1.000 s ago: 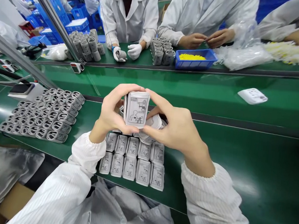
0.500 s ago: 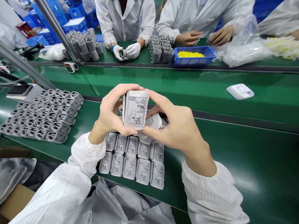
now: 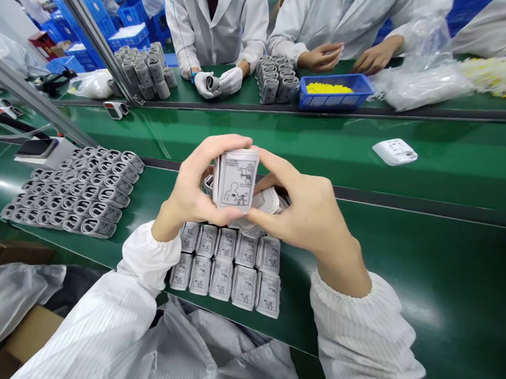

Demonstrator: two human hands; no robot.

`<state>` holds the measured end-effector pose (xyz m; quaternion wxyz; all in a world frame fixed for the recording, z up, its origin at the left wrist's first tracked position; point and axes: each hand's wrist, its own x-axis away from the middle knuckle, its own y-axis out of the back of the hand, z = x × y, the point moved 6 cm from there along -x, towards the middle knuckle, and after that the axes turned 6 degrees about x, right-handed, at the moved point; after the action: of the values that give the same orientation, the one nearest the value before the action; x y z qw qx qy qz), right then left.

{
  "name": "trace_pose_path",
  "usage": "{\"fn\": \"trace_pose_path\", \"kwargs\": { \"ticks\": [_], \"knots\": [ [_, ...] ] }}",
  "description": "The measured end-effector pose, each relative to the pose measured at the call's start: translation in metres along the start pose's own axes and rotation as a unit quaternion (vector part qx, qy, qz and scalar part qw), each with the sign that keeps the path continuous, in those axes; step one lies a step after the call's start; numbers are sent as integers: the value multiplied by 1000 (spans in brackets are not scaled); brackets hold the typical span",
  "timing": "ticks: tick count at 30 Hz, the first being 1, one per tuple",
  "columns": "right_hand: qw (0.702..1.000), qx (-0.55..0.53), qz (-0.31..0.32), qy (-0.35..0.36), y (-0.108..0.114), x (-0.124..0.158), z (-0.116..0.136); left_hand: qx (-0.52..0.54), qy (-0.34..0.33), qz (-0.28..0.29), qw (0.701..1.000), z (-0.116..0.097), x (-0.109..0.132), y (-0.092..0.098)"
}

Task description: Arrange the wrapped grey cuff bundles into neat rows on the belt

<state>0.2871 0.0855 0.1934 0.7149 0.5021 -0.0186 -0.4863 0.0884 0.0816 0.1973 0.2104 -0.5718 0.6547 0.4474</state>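
Between my two hands I hold a folded grey wrist blood-pressure cuff (image 3: pixel 237 181) upright, its printed diagram facing me. My left hand (image 3: pixel 195 179) grips its left side, fingers over the top and thumb along the bottom. The fingertips and thumb of my right hand (image 3: pixel 306 208) close on its right edge. Below them, two rows of similar folded cuffs (image 3: pixel 221 277) lie print side up on the green table. Behind my right fingers is a loose pile of cuffs (image 3: pixel 266 201), partly hidden.
Rolled cuffs (image 3: pixel 98 209) stand in rows at the left, beside a white box (image 3: pixel 45 153). Across the green conveyor (image 3: pixel 317 153), co-workers handle parts near a blue bin (image 3: pixel 334 99) of yellow pieces. A white device (image 3: pixel 395 151) sits on the conveyor.
The held cuff has turned slightly, showing more of its left edge, and shifted a little right and up in view. The white device has moved left along the conveyor.
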Motion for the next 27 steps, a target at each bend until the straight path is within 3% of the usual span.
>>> {"fn": "trace_pose_path", "kwargs": {
  "ticks": [5,7,10,14,17,20,27],
  "knots": [
    [999,10,-35,16,8,2,-6,23,9,-16,1000,0,12,11],
    [998,1,-59,19,15,3,-8,-13,34,-37,999,6,30,29],
    [994,10,-100,32,30,6,-8,-106,126,-51,985,17,73,63],
    [991,48,-121,21,45,9,-9,-210,275,-65,936,28,140,104],
    [991,53,-126,5,50,10,-13,-294,365,-75,880,42,171,123],
    [986,48,-156,14,57,13,-13,-331,408,-58,849,63,177,131],
    [988,41,-151,12,67,16,-7,-387,390,-69,832,95,164,147]
  ]
}}
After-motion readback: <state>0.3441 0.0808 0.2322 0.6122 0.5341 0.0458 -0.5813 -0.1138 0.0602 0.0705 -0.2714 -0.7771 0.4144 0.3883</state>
